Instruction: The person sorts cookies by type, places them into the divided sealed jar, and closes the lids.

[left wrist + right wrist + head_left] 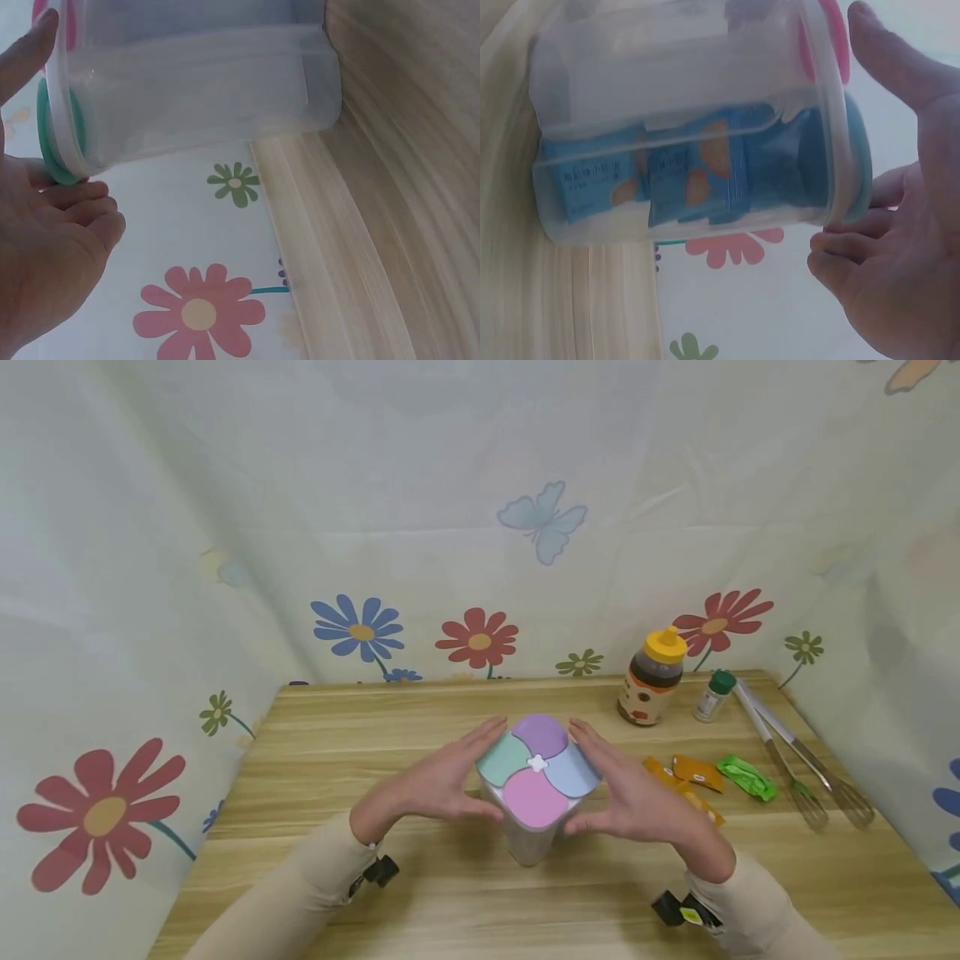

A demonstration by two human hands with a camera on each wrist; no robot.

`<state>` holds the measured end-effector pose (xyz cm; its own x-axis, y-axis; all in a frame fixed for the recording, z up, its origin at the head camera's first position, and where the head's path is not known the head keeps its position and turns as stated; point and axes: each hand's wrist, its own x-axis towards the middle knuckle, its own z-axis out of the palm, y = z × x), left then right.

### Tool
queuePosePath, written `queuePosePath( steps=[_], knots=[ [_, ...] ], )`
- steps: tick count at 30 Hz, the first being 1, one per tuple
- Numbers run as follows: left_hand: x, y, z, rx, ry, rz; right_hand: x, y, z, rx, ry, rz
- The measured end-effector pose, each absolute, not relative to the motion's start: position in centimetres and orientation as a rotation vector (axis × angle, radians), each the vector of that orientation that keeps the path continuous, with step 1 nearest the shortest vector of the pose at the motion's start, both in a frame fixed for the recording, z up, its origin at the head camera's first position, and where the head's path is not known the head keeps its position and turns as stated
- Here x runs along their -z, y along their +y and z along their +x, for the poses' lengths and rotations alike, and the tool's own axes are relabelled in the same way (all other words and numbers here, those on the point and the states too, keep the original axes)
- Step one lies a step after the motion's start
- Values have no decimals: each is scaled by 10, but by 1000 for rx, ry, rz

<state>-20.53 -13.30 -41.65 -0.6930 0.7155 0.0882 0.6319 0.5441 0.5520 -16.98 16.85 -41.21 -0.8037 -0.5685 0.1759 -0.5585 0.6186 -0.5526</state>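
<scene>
A translucent plastic canister with a lid of four coloured petals, purple, blue, pink and green, stands upright on the wooden table. My left hand holds the lid's green side, thumb at the front and fingers behind. On the blue side, my right hand holds the rim the same way. Fingers rest at the green lid edge in the left wrist view. Several blue snack packets show through the canister wall in the right wrist view, stacked beneath the blue petal.
At the back right stand a brown bottle with a yellow cap and a green-capped shaker. Orange packets, a green packet and two long-handled whisk-like utensils lie farther right. A flowered curtain hangs behind the table.
</scene>
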Motion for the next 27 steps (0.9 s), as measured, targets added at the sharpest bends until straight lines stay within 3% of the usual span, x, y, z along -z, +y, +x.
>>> queuePosePath(
  steps=[13, 27],
  knots=[
    [415, -131, -226, -850, 2507, 1310, 415, 149, -151, 962, 2875, -725],
    [417, -126, -232, -836, 2476, 1347, 418, 138, -146, 813, 3026, -647]
  ],
)
